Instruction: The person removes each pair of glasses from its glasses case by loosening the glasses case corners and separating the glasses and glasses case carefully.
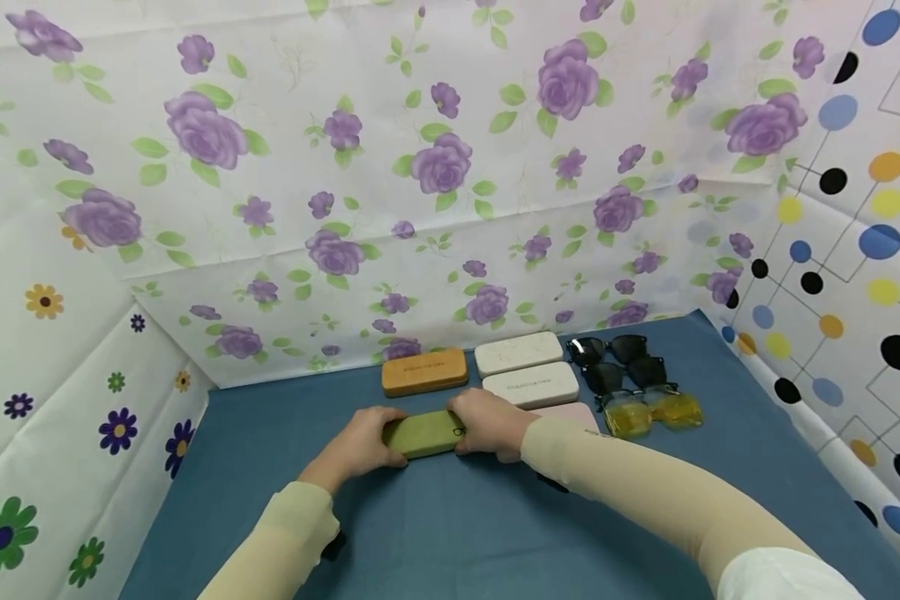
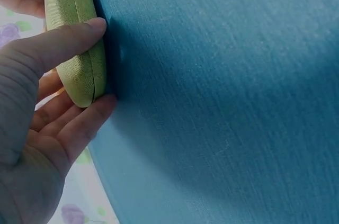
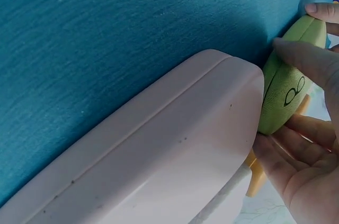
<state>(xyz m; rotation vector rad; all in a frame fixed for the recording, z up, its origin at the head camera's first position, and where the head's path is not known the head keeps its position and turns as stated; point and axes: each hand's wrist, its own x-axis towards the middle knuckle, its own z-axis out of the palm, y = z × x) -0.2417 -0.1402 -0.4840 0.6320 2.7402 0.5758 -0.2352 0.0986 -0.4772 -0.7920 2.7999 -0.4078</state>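
Observation:
A green glasses case [image 1: 423,434] lies closed on the blue cloth, a small black glasses drawing printed near its right end. My left hand [image 1: 357,447] grips its left end; in the left wrist view the thumb [image 2: 79,36] lies across the near side while the fingers wrap the tip. At the other end my right hand [image 1: 487,422] holds the case between thumb and fingers. Close beside that hand is a pale pink glasses case [image 3: 175,134], partly hidden by the right arm in the head view.
Behind the green case sits an orange glasses case [image 1: 424,372]. Right of it are a speckled white case [image 1: 519,353] and a plain white case [image 1: 531,386]. Farther right lie dark sunglasses [image 1: 630,347] and yellow-lensed glasses [image 1: 652,413]. A flowered sheet [image 1: 435,167] hangs along the back edge.

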